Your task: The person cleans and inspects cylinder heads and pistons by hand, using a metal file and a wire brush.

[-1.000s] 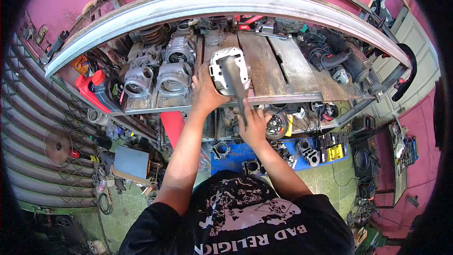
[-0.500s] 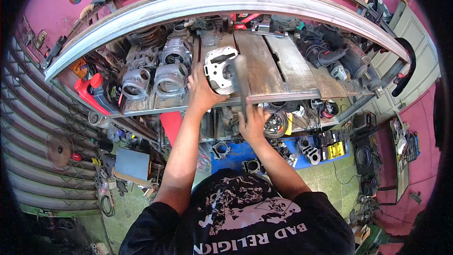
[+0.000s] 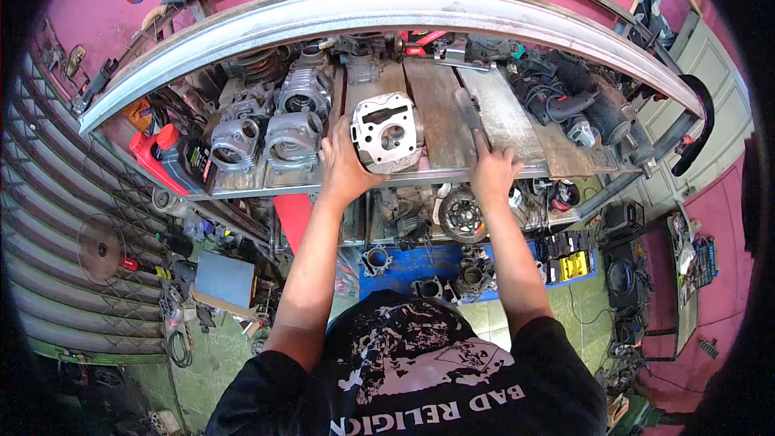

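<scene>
My left hand (image 3: 345, 168) grips the left side of a silvery metal engine part (image 3: 387, 134), which has a flat face with a round hole and a dark slot. The part rests near the front edge of the wooden workbench (image 3: 440, 117). To its right, my right hand (image 3: 493, 171) is closed on the handle of a long, dark tool (image 3: 468, 110). The tool lies over the boards, apart from the metal part.
Several engine castings (image 3: 293, 139) stand left of the part, beside a red and black bottle (image 3: 186, 157). Power tools and cables (image 3: 557, 97) lie at the right. A metal beam (image 3: 387, 10) crosses above the bench. Below is a blue surface (image 3: 404, 266) with parts.
My right hand has moved right with the tool, away from the metal part. The face of that part, partly covered before, now shows fully. My left hand still holds it.
</scene>
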{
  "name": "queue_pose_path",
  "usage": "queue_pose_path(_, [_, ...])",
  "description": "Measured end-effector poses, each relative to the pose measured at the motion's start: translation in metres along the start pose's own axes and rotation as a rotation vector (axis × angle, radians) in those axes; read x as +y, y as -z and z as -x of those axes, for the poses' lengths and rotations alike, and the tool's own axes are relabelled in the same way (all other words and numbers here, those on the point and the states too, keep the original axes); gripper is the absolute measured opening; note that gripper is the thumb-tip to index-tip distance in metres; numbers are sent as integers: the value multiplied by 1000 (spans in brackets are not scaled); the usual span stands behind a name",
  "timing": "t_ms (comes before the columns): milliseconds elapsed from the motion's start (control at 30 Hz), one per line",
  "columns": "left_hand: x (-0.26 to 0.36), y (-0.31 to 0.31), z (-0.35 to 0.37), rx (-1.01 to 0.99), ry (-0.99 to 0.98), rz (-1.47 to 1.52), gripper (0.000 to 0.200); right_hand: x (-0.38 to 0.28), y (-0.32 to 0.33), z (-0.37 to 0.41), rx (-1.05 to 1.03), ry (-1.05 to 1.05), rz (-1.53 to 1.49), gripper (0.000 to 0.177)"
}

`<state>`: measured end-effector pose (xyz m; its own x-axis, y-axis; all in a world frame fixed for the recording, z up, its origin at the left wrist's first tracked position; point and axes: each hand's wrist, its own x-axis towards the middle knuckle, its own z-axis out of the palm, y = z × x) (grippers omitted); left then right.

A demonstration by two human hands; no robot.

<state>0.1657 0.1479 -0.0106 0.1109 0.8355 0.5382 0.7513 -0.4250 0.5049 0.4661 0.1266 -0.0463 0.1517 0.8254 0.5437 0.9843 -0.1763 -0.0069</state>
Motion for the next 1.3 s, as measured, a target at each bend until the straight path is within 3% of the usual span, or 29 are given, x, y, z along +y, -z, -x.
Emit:
queue_pose_path(233, [2,5,-2,-13,12,28,138,-9,-13,-11,-86,39,88,58])
queue_pose_path(433, [-6,6,-1,-29,-20,42,138,-23,2,-30,-283,-60,77,55])
queue_pose_path(500, [-6,6,0,-41,-12,33,138,-47,56,-49,-343,-31,-113,65])
queue_pose_path(567, [-5,8,3,-53,-2,22,138,-49,47,-76,-420,96,-575,82])
queue_pose_path(600, [-3,10,3,-69,-9,21,135,-52,40,-86,-424,94,-574,82])
queue_pose_path(667, [-3,10,7,-90,-14,23,133,-62,26,-102,-478,385,-984,92])
queue_pose_path(700, [-5,8,8,-76,-39,16,130,-66,34,-108,-479,382,-984,92])
queue_pose_path(767, [-6,9,10,-65,-67,7,127,-74,60,-121,-687,472,-654,92])
queue_pose_path(900, [-5,12,8,-99,-47,34,122,-75,31,-131,-763,556,-782,85])
queue_pose_path(1100, [-6,16,3,-128,31,68,119,-82,44,-122,-735,495,-781,78])
queue_pose_path(1200, [-8,15,2,-149,99,54,111,-87,36,-111,-609,479,-708,79])
queue_pose_path(1267, [-24,-3,0,-33,120,117,93,-90,41,-105,-562,483,-671,78])
queue_pose_path(1300, [-24,0,-1,-31,120,118,93,-92,48,-99,-541,472,-634,77])
